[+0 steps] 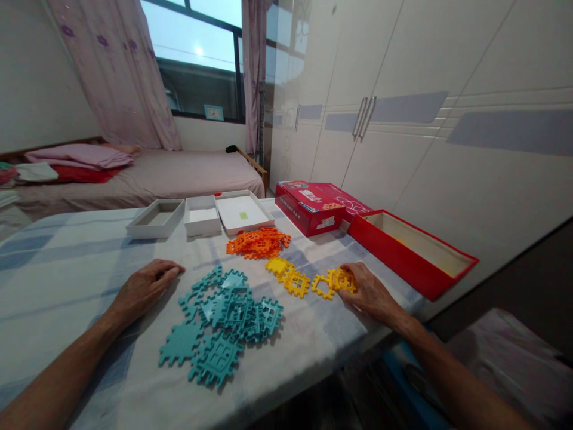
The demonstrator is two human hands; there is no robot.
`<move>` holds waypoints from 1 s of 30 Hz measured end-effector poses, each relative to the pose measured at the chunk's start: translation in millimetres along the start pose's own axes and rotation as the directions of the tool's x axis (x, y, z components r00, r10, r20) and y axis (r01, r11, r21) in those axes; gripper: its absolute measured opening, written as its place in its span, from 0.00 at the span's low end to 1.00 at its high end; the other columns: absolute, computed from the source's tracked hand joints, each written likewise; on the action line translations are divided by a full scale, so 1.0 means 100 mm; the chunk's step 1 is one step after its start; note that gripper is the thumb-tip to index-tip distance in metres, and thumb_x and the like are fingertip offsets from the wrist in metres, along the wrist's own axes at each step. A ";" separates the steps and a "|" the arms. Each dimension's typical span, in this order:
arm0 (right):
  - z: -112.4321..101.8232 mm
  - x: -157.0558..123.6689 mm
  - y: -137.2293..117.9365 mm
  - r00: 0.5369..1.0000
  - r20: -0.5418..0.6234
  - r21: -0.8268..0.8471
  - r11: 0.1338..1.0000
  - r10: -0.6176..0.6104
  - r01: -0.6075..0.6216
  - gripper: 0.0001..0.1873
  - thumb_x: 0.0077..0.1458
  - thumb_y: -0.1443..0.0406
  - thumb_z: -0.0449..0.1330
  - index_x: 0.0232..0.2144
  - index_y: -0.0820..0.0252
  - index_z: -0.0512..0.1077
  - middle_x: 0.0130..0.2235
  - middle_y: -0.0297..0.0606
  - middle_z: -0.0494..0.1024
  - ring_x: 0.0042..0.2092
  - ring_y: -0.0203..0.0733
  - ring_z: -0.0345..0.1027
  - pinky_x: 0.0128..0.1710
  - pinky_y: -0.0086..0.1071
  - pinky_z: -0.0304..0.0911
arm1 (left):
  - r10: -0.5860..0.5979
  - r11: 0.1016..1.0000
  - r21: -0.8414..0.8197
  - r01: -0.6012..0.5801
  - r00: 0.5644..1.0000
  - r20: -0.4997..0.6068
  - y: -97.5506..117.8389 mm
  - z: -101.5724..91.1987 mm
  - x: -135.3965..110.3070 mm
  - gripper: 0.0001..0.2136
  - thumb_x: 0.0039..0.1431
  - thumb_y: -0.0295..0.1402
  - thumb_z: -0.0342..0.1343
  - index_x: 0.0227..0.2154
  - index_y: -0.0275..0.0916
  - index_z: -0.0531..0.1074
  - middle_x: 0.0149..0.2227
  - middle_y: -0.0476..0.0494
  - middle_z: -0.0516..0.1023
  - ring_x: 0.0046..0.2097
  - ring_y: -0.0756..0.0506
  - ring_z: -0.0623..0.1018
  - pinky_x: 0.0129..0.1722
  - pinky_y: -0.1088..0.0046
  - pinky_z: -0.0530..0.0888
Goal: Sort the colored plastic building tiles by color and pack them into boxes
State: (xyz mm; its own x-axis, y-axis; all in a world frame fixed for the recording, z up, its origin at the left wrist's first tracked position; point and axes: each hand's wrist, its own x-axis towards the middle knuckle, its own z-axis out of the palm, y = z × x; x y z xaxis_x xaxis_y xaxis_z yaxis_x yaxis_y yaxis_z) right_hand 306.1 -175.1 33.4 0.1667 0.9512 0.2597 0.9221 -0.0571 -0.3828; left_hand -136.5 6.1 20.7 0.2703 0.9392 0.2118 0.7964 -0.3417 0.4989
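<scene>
My left hand (145, 286) rests on the cloth left of the teal pile, fingers curled together and nothing seen in them. My right hand (369, 292) is closed round the edge of some yellow interlocking tiles (342, 279); its fingertips are partly hidden. Touching these on the left is a frame-shaped yellow tile (317, 291). A further yellow tile (297, 283), with a window pattern, lies between them and the orange heap. Teal interlocking tiles (224, 313) spread in a loose pile between my hands. Behind them sits a heap of orange interlocking tiles (258, 243).
Along the back stand a grey-white tray (154, 234), a small white box (202, 228) and a shallow white lid (230, 228). A red printed box (308, 209) and an open red box (394, 254) line the right edge. A striped cloth (147, 382) covers the table.
</scene>
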 end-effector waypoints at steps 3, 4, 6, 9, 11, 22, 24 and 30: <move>-0.02 0.02 0.06 1.000 0.007 0.101 0.995 0.023 -0.024 0.22 0.47 0.61 0.59 0.46 0.61 0.66 0.45 0.43 0.70 0.46 0.44 0.66 0.49 0.38 0.63 | 0.002 1.000 0.003 -0.002 1.000 0.001 -0.01 0.00 0.00 0.24 0.50 0.50 0.42 0.34 0.38 0.76 0.40 0.42 0.78 0.42 0.42 0.76 0.45 0.70 0.70; -0.03 0.02 0.09 0.999 0.013 0.148 0.988 0.044 -0.045 0.23 0.47 0.61 0.59 0.46 0.61 0.65 0.45 0.44 0.70 0.47 0.44 0.66 0.49 0.38 0.64 | 0.002 1.000 0.002 -0.002 1.000 0.005 -0.01 0.00 0.01 0.24 0.50 0.50 0.42 0.34 0.38 0.76 0.40 0.42 0.78 0.43 0.42 0.76 0.45 0.69 0.70; -0.04 0.03 0.14 0.996 0.026 0.239 0.967 0.088 -0.091 0.24 0.47 0.60 0.59 0.47 0.61 0.64 0.46 0.44 0.70 0.47 0.44 0.66 0.48 0.38 0.65 | -0.001 1.000 -0.002 0.001 1.000 0.015 0.00 0.00 0.01 0.25 0.50 0.50 0.42 0.34 0.37 0.76 0.41 0.41 0.77 0.43 0.42 0.76 0.46 0.69 0.70; -0.04 0.04 0.19 0.991 0.042 0.342 0.930 0.129 -0.135 0.25 0.47 0.60 0.59 0.48 0.60 0.63 0.47 0.43 0.69 0.49 0.44 0.66 0.49 0.39 0.64 | -0.003 1.000 -0.002 0.003 1.000 0.023 0.00 0.00 0.01 0.25 0.50 0.51 0.42 0.35 0.36 0.76 0.42 0.40 0.77 0.43 0.41 0.76 0.46 0.68 0.69; -0.03 0.04 0.20 0.990 0.032 0.352 0.926 0.134 -0.137 0.25 0.44 0.63 0.59 0.47 0.60 0.63 0.47 0.43 0.69 0.49 0.44 0.66 0.50 0.39 0.64 | 0.003 1.000 0.000 -0.004 1.000 0.020 -0.01 0.00 0.01 0.25 0.50 0.51 0.42 0.35 0.37 0.76 0.41 0.40 0.77 0.43 0.41 0.76 0.46 0.68 0.69; 0.04 -0.04 0.10 0.998 -0.060 0.099 0.995 -0.002 0.007 0.25 0.44 0.70 0.54 0.48 0.58 0.62 0.47 0.42 0.66 0.48 0.43 0.64 0.51 0.38 0.62 | 0.007 1.000 -0.005 -0.007 1.000 0.009 -0.04 0.01 0.01 0.24 0.51 0.51 0.42 0.34 0.38 0.76 0.41 0.41 0.78 0.43 0.42 0.76 0.45 0.70 0.69; 0.09 -0.05 0.12 0.993 -0.110 0.085 0.995 -0.040 0.049 0.25 0.43 0.72 0.53 0.47 0.57 0.61 0.47 0.42 0.65 0.49 0.43 0.63 0.53 0.38 0.62 | 0.003 1.000 -0.006 -0.003 1.000 0.007 -0.03 0.01 0.01 0.24 0.50 0.51 0.42 0.34 0.39 0.76 0.41 0.42 0.78 0.43 0.42 0.76 0.45 0.70 0.69; -0.12 0.05 0.19 0.962 -0.272 0.050 0.999 -0.005 0.019 0.24 0.46 0.67 0.56 0.48 0.59 0.61 0.46 0.45 0.66 0.48 0.46 0.63 0.49 0.40 0.64 | 0.011 1.000 -0.004 -0.011 1.000 -0.001 -0.04 0.01 0.01 0.25 0.50 0.51 0.42 0.34 0.39 0.76 0.41 0.41 0.78 0.43 0.42 0.76 0.45 0.70 0.70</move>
State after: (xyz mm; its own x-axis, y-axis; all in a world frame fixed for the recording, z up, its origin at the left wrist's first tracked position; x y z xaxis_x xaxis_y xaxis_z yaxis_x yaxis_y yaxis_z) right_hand 328.3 -174.7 38.0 0.2507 0.8333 0.4927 0.9065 -0.0235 -0.4215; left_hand -138.9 8.5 18.5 0.2787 0.9353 0.2178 0.7913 -0.3522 0.4998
